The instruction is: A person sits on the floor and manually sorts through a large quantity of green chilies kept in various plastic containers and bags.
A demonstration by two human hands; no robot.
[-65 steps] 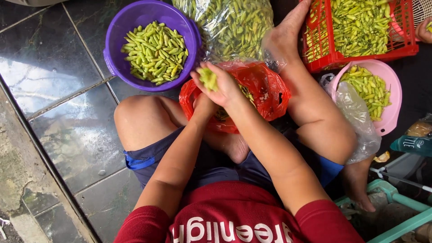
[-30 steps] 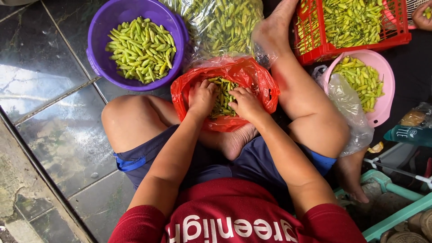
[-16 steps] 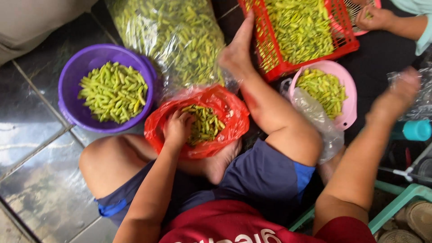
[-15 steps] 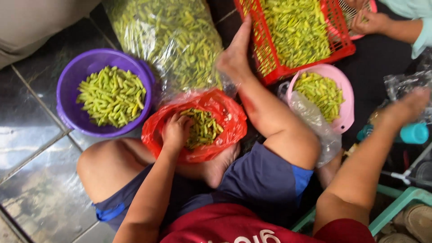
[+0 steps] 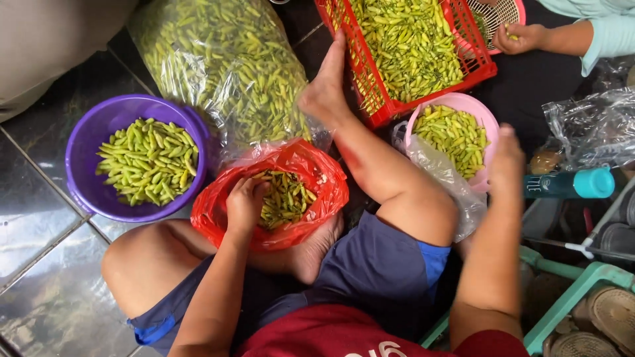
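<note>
Red, crinkled plastic forms the bag (image 5: 278,198) that lies open in the person's lap, between the bent left knee and the right shin; its mouth gapes upward and a heap of small green-yellow chillies (image 5: 288,198) shows inside, slim pods lying every way, so no single direction holds for them. The bag itself is wider than tall in the head view, its long axis running roughly left to right across the lap.

The left hand (image 5: 245,205) sits inside the bag's mouth at its left edge, fingers curled down into the chillies; whether it has pinched any pod I cannot tell. The right hand (image 5: 508,158) is stretched out to the right, near the rim of the pink bowl (image 5: 489,122) of chillies and just left of a teal-capped bottle (image 5: 569,185); it is seen from the back, and its grip cannot be told.

Half a second earlier the right hand was farther right and higher, out by the clear plastic; it now lies closer to the pink bowl. The left hand has stayed in the bag.

Beside the bag stand a purple bowl (image 5: 86,192) of chillies, a big clear sack (image 5: 225,66) of them and a red crate (image 5: 370,99). Another person's hand (image 5: 519,38) works at the top right.
</note>
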